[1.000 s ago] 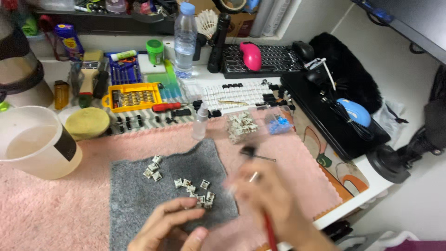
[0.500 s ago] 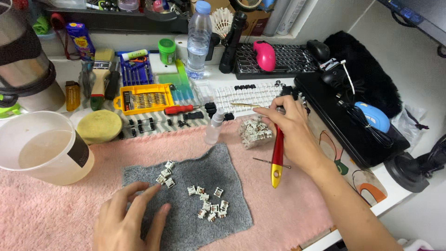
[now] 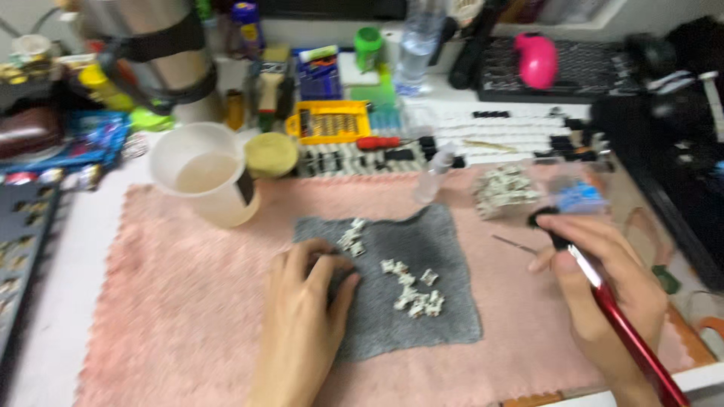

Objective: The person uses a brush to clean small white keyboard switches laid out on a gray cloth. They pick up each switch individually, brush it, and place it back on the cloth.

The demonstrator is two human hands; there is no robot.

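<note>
A cluttered surface carries a pink towel with a grey cloth laid on it. Nearest, the left hand rests flat on the cloth, fingers loosely spread and holding nothing, beside small white switches. The right hand has its fingers closed around a red pen-like tool. Farther back stands a white cup.

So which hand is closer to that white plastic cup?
Left. The left hand rests on the grey cloth just right of the cup; the right hand holds a red tool far right.
</note>
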